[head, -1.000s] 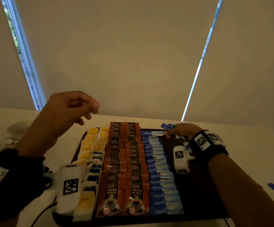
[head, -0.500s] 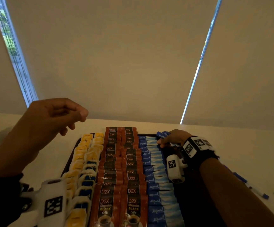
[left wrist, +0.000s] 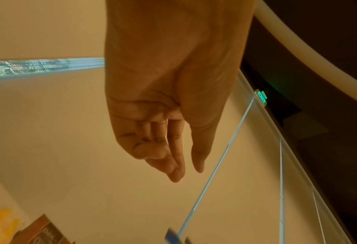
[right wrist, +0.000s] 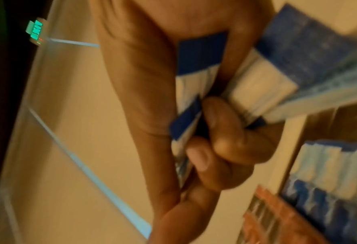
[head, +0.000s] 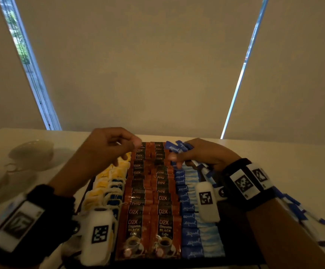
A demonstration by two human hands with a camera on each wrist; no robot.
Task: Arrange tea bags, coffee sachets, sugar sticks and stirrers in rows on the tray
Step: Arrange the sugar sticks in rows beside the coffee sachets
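A dark tray [head: 241, 239] holds rows: yellow and blue tea bags [head: 107, 189] on the left, two columns of D2X coffee sachets [head: 150, 200] in the middle, blue "equal" sugar sticks [head: 190, 220] to their right. My right hand [head: 177, 160] grips a bundle of blue-and-white sugar sticks [head: 174, 147] at the far end of the sugar row; the right wrist view shows that bundle [right wrist: 267, 79] clamped in curled fingers [right wrist: 231, 145]. My left hand [head: 122, 146] hovers over the far end of the tea and coffee rows, fingers relaxed and holding nothing [left wrist: 185, 165].
White cups [head: 31, 154] stand on the pale table to the left of the tray. Several loose blue-and-white sticks [head: 301, 214] lie on the table right of my right wrist. Drawn blinds close off the far side.
My left hand has moved right and forward, from beside the tray to over the far ends of the rows. The right hand has shifted slightly left with its bundle of sticks.
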